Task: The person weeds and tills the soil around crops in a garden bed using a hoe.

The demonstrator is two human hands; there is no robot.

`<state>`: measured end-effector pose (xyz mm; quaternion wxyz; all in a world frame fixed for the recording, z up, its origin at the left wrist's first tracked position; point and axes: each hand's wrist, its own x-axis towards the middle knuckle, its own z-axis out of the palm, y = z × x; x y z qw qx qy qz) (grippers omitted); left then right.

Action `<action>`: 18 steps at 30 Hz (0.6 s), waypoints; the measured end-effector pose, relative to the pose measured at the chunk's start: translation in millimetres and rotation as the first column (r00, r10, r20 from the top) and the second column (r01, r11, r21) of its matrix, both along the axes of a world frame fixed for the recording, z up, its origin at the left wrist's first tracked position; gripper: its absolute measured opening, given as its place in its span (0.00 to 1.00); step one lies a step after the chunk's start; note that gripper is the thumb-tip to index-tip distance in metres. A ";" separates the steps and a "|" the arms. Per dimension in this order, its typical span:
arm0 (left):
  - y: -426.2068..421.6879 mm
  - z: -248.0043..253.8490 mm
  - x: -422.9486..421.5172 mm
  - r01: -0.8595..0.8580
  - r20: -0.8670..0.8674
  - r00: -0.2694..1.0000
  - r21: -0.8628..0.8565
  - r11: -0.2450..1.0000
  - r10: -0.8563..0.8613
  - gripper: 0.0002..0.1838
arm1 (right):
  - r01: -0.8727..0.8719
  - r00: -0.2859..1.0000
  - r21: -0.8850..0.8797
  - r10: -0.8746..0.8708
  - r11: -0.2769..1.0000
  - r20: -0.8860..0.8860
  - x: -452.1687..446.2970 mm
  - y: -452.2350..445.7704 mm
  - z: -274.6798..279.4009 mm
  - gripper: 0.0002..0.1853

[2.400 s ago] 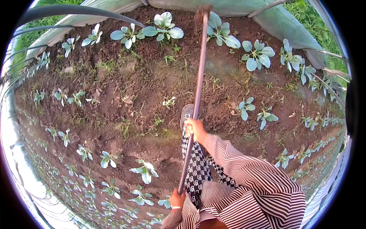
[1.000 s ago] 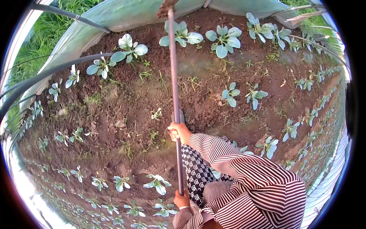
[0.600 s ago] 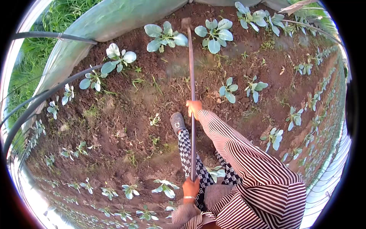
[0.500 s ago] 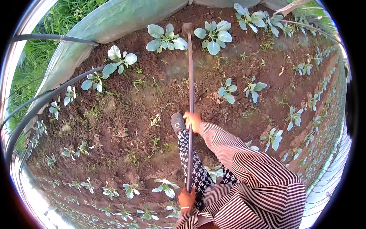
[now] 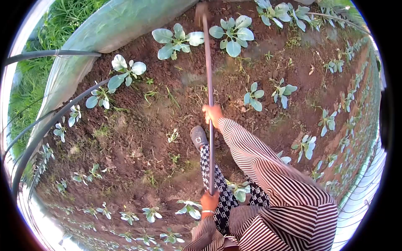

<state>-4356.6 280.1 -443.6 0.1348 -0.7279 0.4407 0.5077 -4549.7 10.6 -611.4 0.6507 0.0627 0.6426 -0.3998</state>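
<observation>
A long-handled hoe (image 5: pixel 209 75) stretches from near my body to the far side of the soil. My right hand (image 5: pixel 214 116) is wrapped round the middle of its shaft. Close to my legs, my left hand (image 5: pixel 209 201) grips the shaft near its rear end. The hoe's head (image 5: pixel 201 13) is blurred at the top of the view, by the plastic sheet. Two leafy seedlings stand below it, a left plant (image 5: pixel 177 42) and a right plant (image 5: pixel 232 35), with the shaft passing between them.
A greenish plastic sheet (image 5: pixel 121 21) borders the bed at the upper left. Dark curved poles (image 5: pixel 63 111) cross the left side. Rows of seedlings, such as a small plant (image 5: pixel 253 96), grow around me. My shoe (image 5: pixel 199 138) rests on the soil left of the shaft.
The hoe's head has moved away from me, up toward the sheet. Both hands have shifted forward with the shaft, still holding it. The view has shifted slightly.
</observation>
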 end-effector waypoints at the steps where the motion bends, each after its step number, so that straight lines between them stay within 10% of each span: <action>1: 8.0 21.6 -2.4 0.003 -0.018 1.000 -0.004 1.000 -0.003 0.23 | -0.063 0.994 0.048 0.067 0.997 -0.083 4.4 16.9 -12.4 0.09; 9: 62.6 90.8 51.5 0.067 0.314 0.946 0.038 0.997 -0.076 0.18 | 0.051 0.912 0.189 -0.123 0.981 0.392 48.4 75.6 87.4 0.11; 18: -20.4 29.5 3.7 0.022 0.051 0.999 -0.042 0.999 -0.020 0.23 | 0.075 0.997 -0.010 -0.075 0.997 0.009 3.3 -8.6 22.1 0.09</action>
